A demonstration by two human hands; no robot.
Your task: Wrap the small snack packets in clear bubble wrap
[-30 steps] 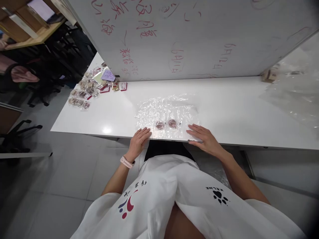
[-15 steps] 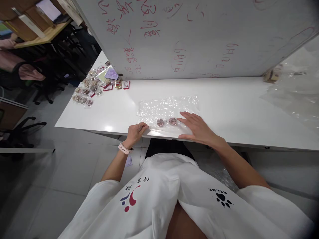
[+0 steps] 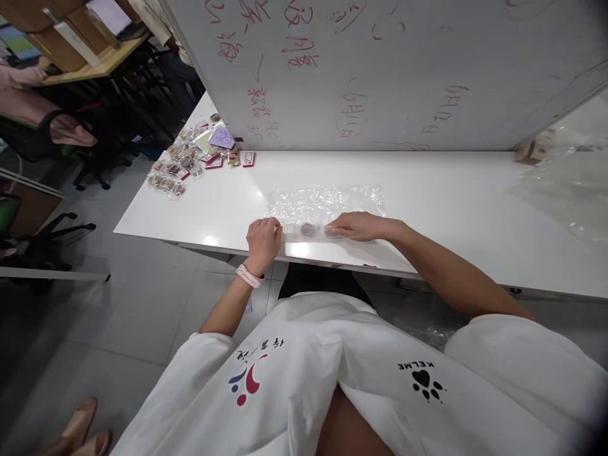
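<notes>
A sheet of clear bubble wrap (image 3: 327, 199) lies on the white table in front of me. Its near edge is folded over a small round reddish-brown item (image 3: 307, 230), which shows dimly through the plastic. My left hand (image 3: 265, 239), with a pink band at the wrist, is closed on the left end of the fold. At the right end, my right hand (image 3: 358, 226) has its fingers pressed together on the wrap. A second round item is not visible; my right hand covers that spot.
Small packaged items (image 3: 183, 161) are piled at the table's left end, with a purple card (image 3: 221, 137) among them. A whiteboard (image 3: 380, 76) stands along the back edge. Clear plastic sheeting (image 3: 570, 183) and a small box (image 3: 534, 147) are at the right.
The wrap's near edge has been folded over the round items. My right hand went from spread fingers to closed on the fold. My left hand moved slightly away from me.
</notes>
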